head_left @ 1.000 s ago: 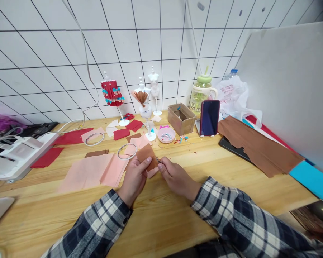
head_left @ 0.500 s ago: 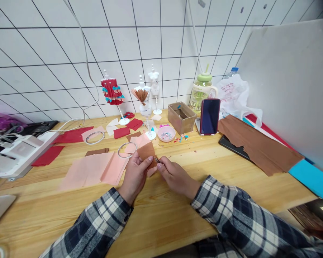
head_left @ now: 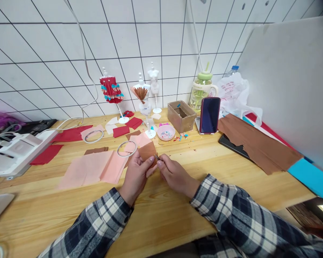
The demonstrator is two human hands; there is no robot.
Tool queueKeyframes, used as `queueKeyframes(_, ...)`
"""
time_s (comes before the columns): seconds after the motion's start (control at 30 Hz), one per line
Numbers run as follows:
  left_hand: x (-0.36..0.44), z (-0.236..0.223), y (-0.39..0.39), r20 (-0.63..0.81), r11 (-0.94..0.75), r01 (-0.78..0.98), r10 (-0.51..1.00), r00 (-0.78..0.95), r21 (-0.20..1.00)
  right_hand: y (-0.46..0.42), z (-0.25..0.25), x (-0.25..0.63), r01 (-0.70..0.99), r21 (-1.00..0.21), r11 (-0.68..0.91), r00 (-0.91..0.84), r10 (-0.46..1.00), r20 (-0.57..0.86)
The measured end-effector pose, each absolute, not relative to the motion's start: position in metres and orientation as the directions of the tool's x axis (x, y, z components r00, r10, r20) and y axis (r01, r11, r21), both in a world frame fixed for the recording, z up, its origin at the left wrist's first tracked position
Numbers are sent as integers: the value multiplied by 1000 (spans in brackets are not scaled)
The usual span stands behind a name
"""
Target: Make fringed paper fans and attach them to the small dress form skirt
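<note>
My left hand (head_left: 138, 171) pinches a folded piece of brown crepe paper (head_left: 147, 150) between thumb and fingers, above the table. My right hand (head_left: 174, 173) is closed on a small metal tool, apparently nail clippers (head_left: 157, 157), whose tip meets the paper's right edge. My fingers cover most of the tool. Just left of my left hand lie pink paper sheets (head_left: 83, 168) and a white ring (head_left: 127, 148). Beyond my hands stands a white mini dress form (head_left: 145, 107) with a pleated brown paper fan (head_left: 140, 94) on its chest.
A red-dressed dress form (head_left: 111, 89) and a bare one (head_left: 153, 77) stand at the back. Nearby are a pink dish (head_left: 166, 137) of sequins, a cardboard box (head_left: 186, 123), a phone (head_left: 210, 115) and a green-lidded jug (head_left: 201, 93). Brown paper (head_left: 260, 147) lies right, a power strip (head_left: 24, 154) left.
The metal tool's tip has tilted slightly at the paper's edge, and its jaws show a little more. Both hands stay nearly in place; the camera view has shifted slightly.
</note>
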State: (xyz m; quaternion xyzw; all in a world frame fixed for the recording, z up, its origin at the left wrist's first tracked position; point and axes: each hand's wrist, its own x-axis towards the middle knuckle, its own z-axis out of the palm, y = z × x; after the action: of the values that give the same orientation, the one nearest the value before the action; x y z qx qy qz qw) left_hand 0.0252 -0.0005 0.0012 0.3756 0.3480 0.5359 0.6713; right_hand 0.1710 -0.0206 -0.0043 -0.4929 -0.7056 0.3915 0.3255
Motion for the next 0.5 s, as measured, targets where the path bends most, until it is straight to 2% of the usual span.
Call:
queueKeyframes(0.23, 27, 4, -2, -35, 123, -466, 980, 194, 876, -21, -4, 170, 440, -876, 197, -295, 953, 66)
queueKeyframes(0.5, 28, 2, -3, -72, 151, -454, 980, 187, 878, -20, -3, 169, 453, -871, 189, -278, 958, 64)
